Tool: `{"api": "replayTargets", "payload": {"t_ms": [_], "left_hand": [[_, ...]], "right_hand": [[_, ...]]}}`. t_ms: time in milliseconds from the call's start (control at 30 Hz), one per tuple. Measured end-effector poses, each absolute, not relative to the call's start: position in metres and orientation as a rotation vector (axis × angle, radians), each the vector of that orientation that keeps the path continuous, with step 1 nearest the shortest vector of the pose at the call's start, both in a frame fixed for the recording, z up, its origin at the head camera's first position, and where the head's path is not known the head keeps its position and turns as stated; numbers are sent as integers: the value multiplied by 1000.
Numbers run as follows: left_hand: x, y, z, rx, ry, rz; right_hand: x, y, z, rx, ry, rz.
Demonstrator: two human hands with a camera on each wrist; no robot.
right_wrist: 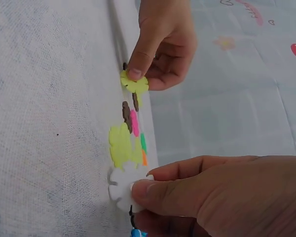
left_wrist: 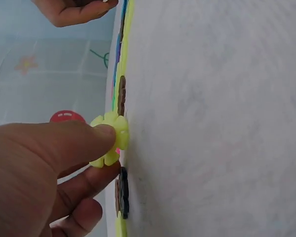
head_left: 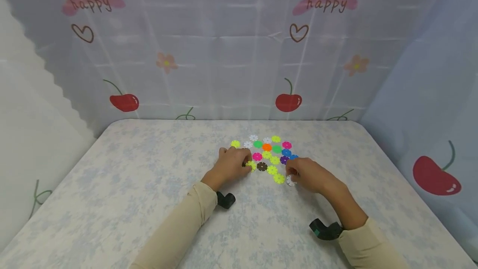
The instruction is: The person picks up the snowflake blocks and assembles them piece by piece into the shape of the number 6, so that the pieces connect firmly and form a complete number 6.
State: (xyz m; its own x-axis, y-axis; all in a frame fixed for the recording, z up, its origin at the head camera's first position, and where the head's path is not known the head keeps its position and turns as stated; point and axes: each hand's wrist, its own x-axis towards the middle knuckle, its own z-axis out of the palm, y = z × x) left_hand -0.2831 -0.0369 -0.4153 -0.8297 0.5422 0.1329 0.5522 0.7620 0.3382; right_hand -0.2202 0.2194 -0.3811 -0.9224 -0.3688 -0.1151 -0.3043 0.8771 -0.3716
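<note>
My left hand (head_left: 230, 164) pinches a yellow notched disc (left_wrist: 108, 138) between thumb and fingers, tilted up close over the table. A white notched disc (right_wrist: 126, 186) is held the same way in my right hand (head_left: 310, 174), at the near right edge of the group. Between the hands lie several flat snowflake-like discs: a brown disc (head_left: 262, 166), a pink disc (head_left: 257, 157), an orange disc (head_left: 267, 147) and yellow ones. Beside the right fingertips are a purple disc (head_left: 284, 160) and a blue disc (head_left: 286, 152). In the left wrist view a black disc (left_wrist: 124, 192) lies below the left fingers.
The table (head_left: 130, 186) wears a pale patterned cloth. Behind it hangs a curtain (head_left: 224, 78) printed with cherries and hearts. Farther back in the group lie a white disc (head_left: 253, 138), a green disc (head_left: 276, 149) and a yellow disc (head_left: 235, 144). Both wrists carry black camera mounts.
</note>
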Motion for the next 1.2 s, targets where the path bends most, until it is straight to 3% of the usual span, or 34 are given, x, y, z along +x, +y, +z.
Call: {"api": "replayTargets", "payload": {"t_ms": [500,1200], "left_hand": [[-278,-42,-415,-1060,-2821,-1784],[-273,-39,-414,-1005,-2792,-2030]], "right_hand": [[-223,207,-398,-799,2959,-1024],[-223,194,-402,-938,2981,-959]]}}
